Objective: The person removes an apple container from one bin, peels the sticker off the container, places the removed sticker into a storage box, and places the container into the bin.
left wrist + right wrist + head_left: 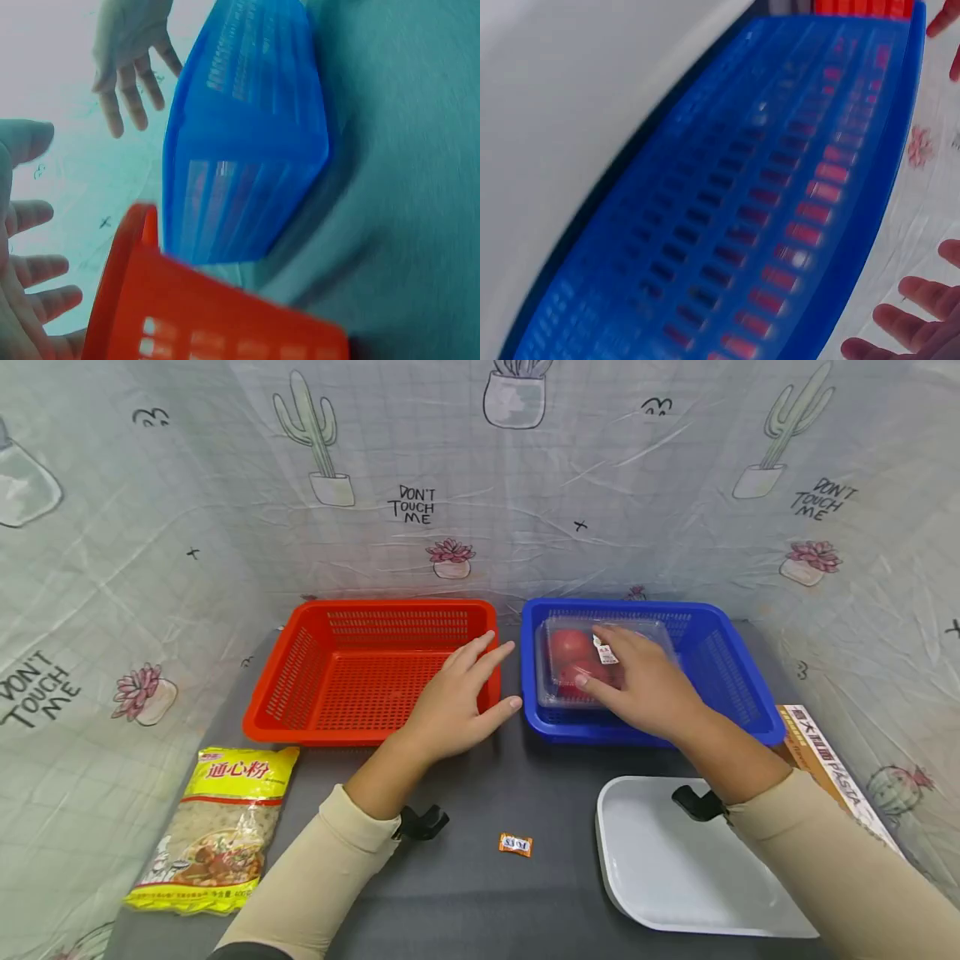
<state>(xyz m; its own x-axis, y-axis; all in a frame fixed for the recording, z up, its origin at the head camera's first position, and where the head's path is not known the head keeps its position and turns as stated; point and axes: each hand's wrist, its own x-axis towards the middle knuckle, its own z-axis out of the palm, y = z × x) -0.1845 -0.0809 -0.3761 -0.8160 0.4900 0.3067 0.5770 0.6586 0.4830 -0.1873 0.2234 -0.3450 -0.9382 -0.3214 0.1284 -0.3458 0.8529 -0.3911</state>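
A clear plastic box of red round fruit (pixel 572 648), with a small white label on it, sits in the left part of the blue basket (pixel 720 652). Above that box my right hand (pixel 637 681) is spread, thumb apart from the fingers; the right wrist view shows its fingers (pixel 904 326) extended beyond the basket rim and gripping nothing. My left hand (pixel 457 702) hovers by the right end of the red basket (pixel 375 739), its fingers loosely spread and holding nothing. No contents show inside the red basket.
A yellow bag of pasta (pixel 217 827) lies at the left. Between the forearms is a small orange-wrapped candy (pixel 515 844). A white tray (pixel 697 877) lies under the right forearm, beside a pasta box (pixel 828 760). A printed plastic sheet (pixel 525 552) encloses the back and sides.
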